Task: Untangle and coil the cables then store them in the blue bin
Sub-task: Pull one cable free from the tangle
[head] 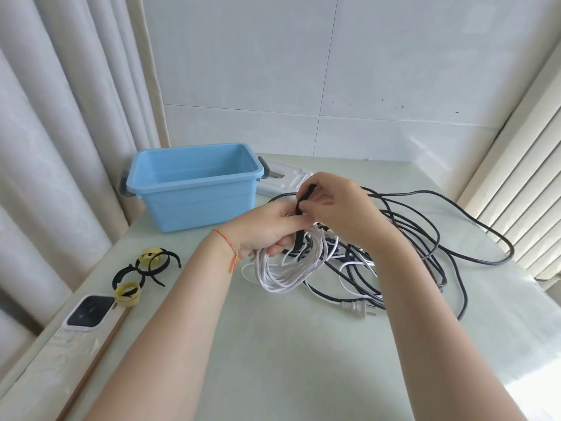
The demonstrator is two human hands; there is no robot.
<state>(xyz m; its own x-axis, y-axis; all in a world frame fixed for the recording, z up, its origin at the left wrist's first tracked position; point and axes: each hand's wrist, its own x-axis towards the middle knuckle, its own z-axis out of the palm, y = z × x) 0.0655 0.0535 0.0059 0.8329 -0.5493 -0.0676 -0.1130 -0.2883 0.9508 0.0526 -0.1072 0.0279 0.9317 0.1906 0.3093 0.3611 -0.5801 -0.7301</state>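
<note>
My left hand grips the top of a coiled white cable, whose loops hang down to the table. My right hand pinches a black strap that runs down across the coil. Right of the hands lies a tangle of black cables mixed with white cable, and a white plug rests at its front. The blue bin stands open at the back left, with nothing visible inside it.
Several black and yellow straps lie at the left of the table. A white device with a dark face sits near the left edge. The bin's white lid lies behind the hands. Curtains hang on the left, blinds on the right.
</note>
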